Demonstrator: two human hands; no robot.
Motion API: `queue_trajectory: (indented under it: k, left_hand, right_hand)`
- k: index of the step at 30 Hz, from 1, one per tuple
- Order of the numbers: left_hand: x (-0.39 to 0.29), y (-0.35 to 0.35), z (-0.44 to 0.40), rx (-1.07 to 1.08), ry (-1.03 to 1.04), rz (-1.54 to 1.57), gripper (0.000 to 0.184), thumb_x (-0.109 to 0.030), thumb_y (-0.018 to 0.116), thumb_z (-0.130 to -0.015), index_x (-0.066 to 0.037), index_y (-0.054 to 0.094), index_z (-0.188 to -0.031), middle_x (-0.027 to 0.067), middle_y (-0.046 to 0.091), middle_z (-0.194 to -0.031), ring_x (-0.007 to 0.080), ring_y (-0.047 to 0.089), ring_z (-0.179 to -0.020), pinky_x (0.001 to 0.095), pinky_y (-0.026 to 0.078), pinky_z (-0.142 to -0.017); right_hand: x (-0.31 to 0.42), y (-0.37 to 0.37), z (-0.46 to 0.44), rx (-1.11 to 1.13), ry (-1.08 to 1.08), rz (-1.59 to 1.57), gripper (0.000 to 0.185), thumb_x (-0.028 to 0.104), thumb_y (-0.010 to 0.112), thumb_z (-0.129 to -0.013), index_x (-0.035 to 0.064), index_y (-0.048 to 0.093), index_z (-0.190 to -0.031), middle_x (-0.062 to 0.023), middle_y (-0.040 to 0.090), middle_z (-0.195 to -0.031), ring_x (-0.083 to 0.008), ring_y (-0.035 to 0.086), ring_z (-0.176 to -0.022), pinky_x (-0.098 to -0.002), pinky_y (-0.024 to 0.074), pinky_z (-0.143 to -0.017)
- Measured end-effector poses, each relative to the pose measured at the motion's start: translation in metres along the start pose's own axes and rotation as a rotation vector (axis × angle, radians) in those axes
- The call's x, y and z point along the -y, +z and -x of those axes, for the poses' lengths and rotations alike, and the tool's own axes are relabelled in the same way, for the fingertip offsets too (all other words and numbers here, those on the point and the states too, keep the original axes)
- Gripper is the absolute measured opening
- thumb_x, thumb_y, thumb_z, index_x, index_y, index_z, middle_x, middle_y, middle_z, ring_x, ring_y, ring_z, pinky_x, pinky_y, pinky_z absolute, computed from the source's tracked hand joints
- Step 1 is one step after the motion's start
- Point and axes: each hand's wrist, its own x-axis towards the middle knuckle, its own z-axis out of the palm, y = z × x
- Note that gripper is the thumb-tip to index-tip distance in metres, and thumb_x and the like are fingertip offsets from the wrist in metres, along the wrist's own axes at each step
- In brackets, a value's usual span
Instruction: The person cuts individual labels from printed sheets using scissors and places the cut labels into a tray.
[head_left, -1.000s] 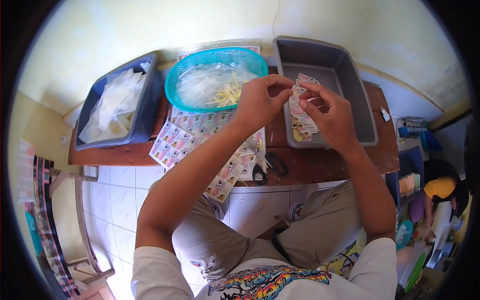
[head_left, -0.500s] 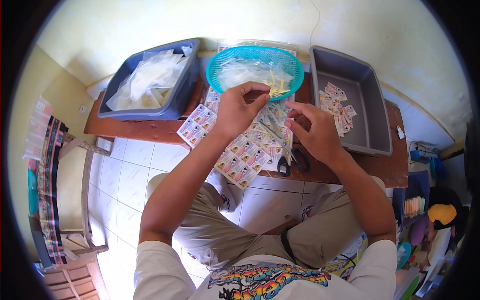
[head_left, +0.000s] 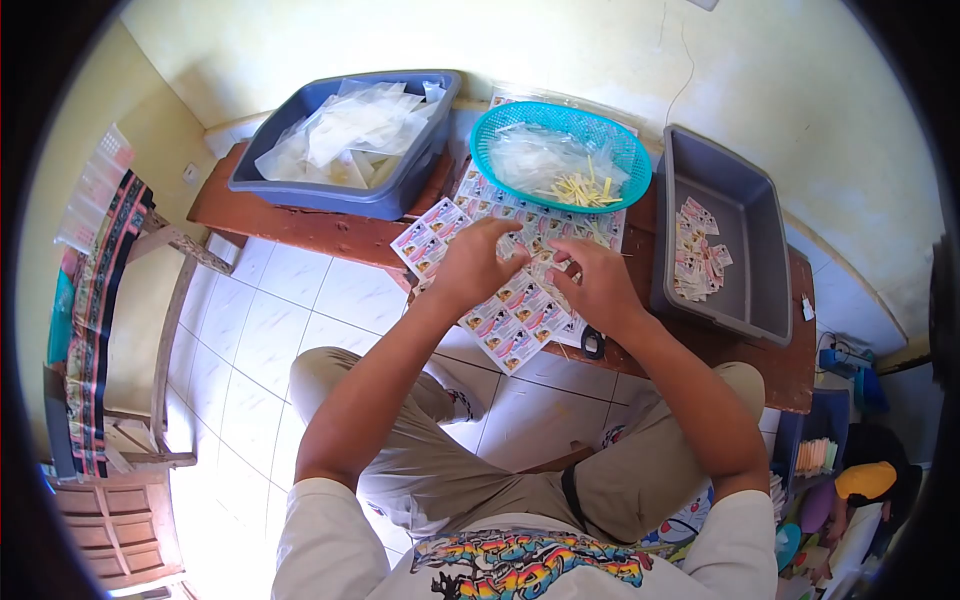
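My left hand (head_left: 474, 264) hovers above the printed label sheets (head_left: 515, 325), its thumb and forefinger curved with a gap between them. Beside it, my right hand (head_left: 598, 287) has its fingers bent and apart, over the right part of the sheets. I see nothing held in either hand. Under my right hand lie scissors, of which mainly a black handle (head_left: 593, 343) shows. Just beyond both hands stands a teal basket (head_left: 484, 172) with clear plastic bags (head_left: 535, 158) and a heap of thin yellow strips (head_left: 580, 189).
A blue-grey tub (head_left: 412, 190) of translucent plastic sheets (head_left: 350, 125) stands at the left of the wooden bench (head_left: 300, 224). At the right, a grey tub (head_left: 755, 300) holds small cut labels (head_left: 698, 262). Another person in a yellow and black top (head_left: 866, 482) is at the far right.
Both hands have drawn back from the teal basket toward me, uncovering the yellow strips. My right hand now covers most of the scissors. The camera view has shifted, so the bench items appear farther right.
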Motion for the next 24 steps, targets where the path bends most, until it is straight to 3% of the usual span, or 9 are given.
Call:
queue_trajectory:
  k: [1, 2, 6, 13, 24]
  left_hand:
    - [0.008, 0.004, 0.006, 0.037, 0.058, -0.107, 0.053, -0.021, 0.087, -0.084, 0.0, 0.069, -0.13, 0.0197, 0.072, -0.124, 0.033, 0.07, -0.117, 0.0434, 0.055, -0.102]
    - [0.019, 0.011, 0.01, 0.106, -0.023, -0.131, 0.065, -0.026, 0.088, -0.081, -0.001, 0.064, -0.136, 0.0224, 0.065, -0.137, 0.038, 0.063, -0.129, 0.0475, 0.049, -0.11]
    - [0.044, 0.033, 0.027, 0.06, 0.005, -0.324, 0.072, -0.033, 0.087, -0.082, -0.003, 0.06, -0.141, 0.0265, 0.055, -0.149, 0.0442, 0.053, -0.139, 0.0529, 0.044, -0.116]
    - [0.06, 0.048, 0.034, 0.073, 0.035, -0.308, 0.064, -0.028, 0.084, -0.084, -0.005, 0.063, -0.139, 0.0233, 0.058, -0.144, 0.0423, 0.054, -0.137, 0.0517, 0.044, -0.115]
    - [0.055, 0.044, 0.034, 0.059, 0.055, -0.139, 0.055, -0.014, 0.085, -0.075, -0.006, 0.069, -0.128, 0.0176, 0.064, -0.13, 0.0373, 0.06, -0.126, 0.047, 0.049, -0.11]
  right_hand:
    - [-0.003, 0.007, -0.002, 0.033, 0.013, 0.024, 0.042, 0.011, 0.079, -0.089, -0.002, 0.069, -0.127, -0.0202, 0.073, -0.108, -0.0293, 0.074, -0.078, -0.0415, 0.0588, -0.079]
    - [-0.009, 0.015, -0.003, 0.038, 0.009, 0.024, 0.042, 0.011, 0.079, -0.089, -0.002, 0.069, -0.127, -0.0202, 0.073, -0.108, -0.0293, 0.074, -0.078, -0.0415, 0.0588, -0.079]
    - [-0.027, 0.034, -0.005, 0.071, -0.006, 0.076, 0.043, 0.012, 0.079, -0.087, -0.0014, 0.07, -0.127, -0.0237, 0.071, -0.109, -0.036, 0.073, -0.085, -0.0459, 0.0583, -0.081]
    - [-0.03, 0.038, 0.002, 0.137, 0.049, 0.162, 0.042, 0.014, 0.078, -0.087, -0.0018, 0.069, -0.126, -0.0255, 0.069, -0.109, -0.0441, 0.069, -0.101, -0.049, 0.0558, -0.09]
    - [-0.033, 0.033, 0.007, 0.129, 0.064, 0.151, 0.044, 0.015, 0.079, -0.088, -0.0004, 0.068, -0.129, -0.0233, 0.068, -0.115, -0.0431, 0.069, -0.102, -0.048, 0.0558, -0.091]
